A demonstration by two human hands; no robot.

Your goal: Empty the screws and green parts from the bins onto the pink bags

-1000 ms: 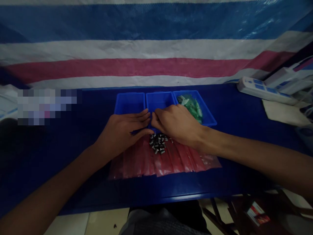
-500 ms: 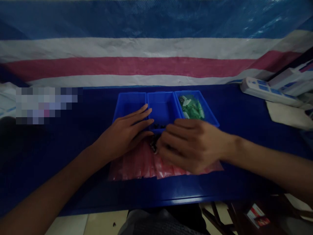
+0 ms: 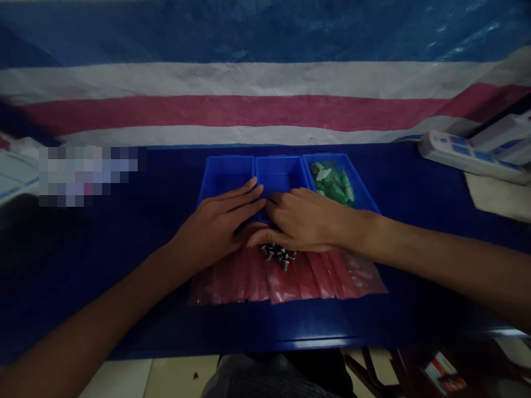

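My left hand (image 3: 230, 216) lies open with its fingers stretched out, across the front of the left blue bin (image 3: 228, 166) and up to the middle blue bin (image 3: 282, 165). Beside it, my right hand (image 3: 298, 218) reaches over the front of the middle bin, its thumb held apart and its fingers bent; their tips are partly hidden. Just below the right thumb, a small pile of dark and silvery screws (image 3: 279, 254) rests on a row of red plastic bags (image 3: 286, 284). I see nothing held in either hand.
The right blue bin (image 3: 365, 196) holds green plastic packets (image 3: 337, 185). A white power strip (image 3: 468, 157) and a pale sheet (image 3: 498, 194) lie on the blue table (image 3: 418, 182) at right. A striped tarpaulin (image 3: 257, 110) hangs behind.
My right hand has moved up and left from over the bags to the middle bin, and its thumb has spread. The screw pile now shows. My left hand stays nearly in place.
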